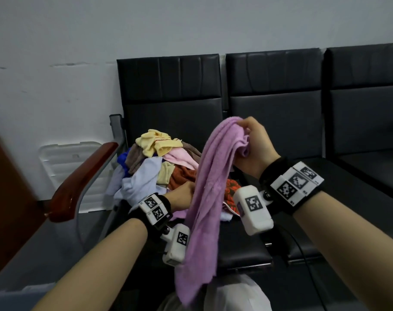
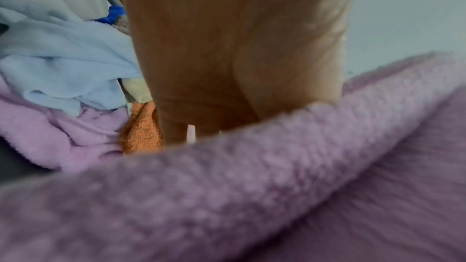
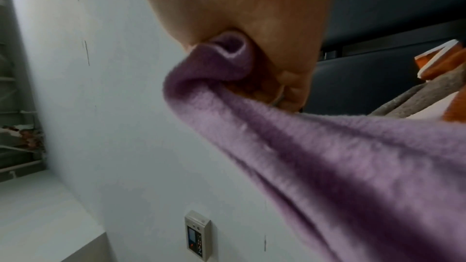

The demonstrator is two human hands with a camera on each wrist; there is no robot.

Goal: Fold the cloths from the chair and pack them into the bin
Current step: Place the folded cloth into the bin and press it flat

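A long lilac terry cloth (image 1: 204, 198) is held up over the near edge of the black padded chair seat (image 1: 242, 248); its top end is bunched inside the curled fingers of the right hand (image 1: 254, 149), and the rest hangs down towards the viewer; the left hand (image 1: 180, 196) is laid against the cloth's left side lower down, but whether its fingers are closed on the fabric cannot be told, since they are covered. A clean fold would probably be helped if two corners were found and the cloth spread flat first. The heap of mixed coloured cloths (image 1: 155, 167) lies on the far left of the seat; the bin cannot be clearly made out.
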